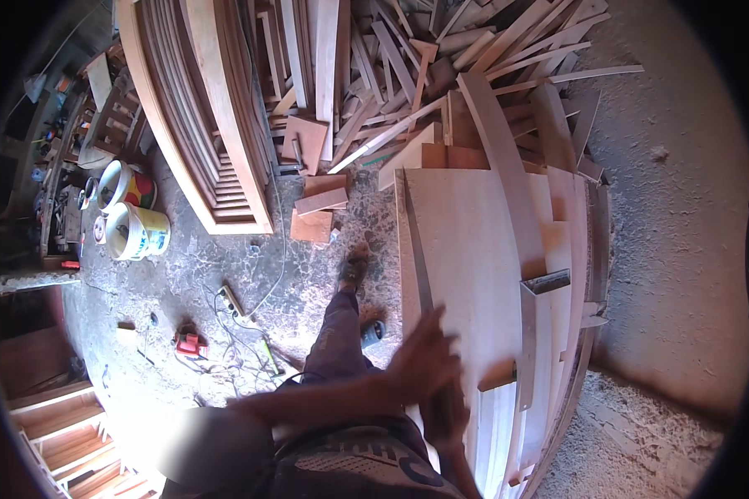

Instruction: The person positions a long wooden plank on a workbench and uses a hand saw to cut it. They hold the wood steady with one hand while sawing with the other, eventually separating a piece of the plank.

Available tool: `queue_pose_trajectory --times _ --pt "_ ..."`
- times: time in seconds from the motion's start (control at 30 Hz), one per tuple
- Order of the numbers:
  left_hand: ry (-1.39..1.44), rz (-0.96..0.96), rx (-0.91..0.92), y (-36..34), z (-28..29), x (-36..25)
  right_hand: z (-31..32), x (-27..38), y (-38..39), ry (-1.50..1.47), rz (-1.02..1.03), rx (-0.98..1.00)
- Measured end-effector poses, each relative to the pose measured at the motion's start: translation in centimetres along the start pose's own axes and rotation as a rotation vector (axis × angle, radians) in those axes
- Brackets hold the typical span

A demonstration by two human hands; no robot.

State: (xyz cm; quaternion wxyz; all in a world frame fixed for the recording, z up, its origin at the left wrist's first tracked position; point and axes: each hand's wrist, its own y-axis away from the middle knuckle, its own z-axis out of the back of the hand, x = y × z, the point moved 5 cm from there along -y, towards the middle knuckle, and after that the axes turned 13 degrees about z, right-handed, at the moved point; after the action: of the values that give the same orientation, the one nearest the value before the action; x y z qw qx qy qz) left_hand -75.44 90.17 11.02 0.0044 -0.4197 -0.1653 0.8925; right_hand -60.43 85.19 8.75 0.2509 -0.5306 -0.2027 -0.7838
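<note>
Left hand (420, 358) lies spread flat on one pale plywood sheet (466, 249) near its left edge. Right hand (441, 412), beneath it, grasps one long metal ruler (416, 249) running along that edge. One metal square (531, 333) rests at the sheet's right edge.

I see open board (466, 249) surface ahead of my hands (429, 366), room to slide forward; a metal square (531, 333) and a long curved strip (499, 158) block the right side, a scrap pile (441, 66) closes the far end, and cables (233, 349) clutter the floor to my left
</note>
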Motion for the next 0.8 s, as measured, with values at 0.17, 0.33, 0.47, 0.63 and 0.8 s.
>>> queue_pose_trajectory --times 0.17,0.33,0.47,0.63,0.8 --pt "-0.027 -0.081 -0.026 -2.6 0.9 4.2 -2.6 -0.8 -6.2 -0.762 0.095 -0.160" --pt "-0.160 0.005 -0.061 -15.2 -0.4 16.2 -1.5 -1.8 -23.8 0.045 0.157 -0.236" --pt "-0.108 -0.007 -0.035 -3.2 0.4 3.2 0.2 1.8 -7.3 0.057 0.157 -0.158" --pt "0.007 0.106 0.041 2.1 0.4 0.1 -2.5 -4.7 1.8 -0.254 -0.130 -0.031" --pt "-0.212 0.040 -0.008 -16.0 1.2 14.7 -1.3 1.1 -25.5 -0.089 0.136 -0.219"
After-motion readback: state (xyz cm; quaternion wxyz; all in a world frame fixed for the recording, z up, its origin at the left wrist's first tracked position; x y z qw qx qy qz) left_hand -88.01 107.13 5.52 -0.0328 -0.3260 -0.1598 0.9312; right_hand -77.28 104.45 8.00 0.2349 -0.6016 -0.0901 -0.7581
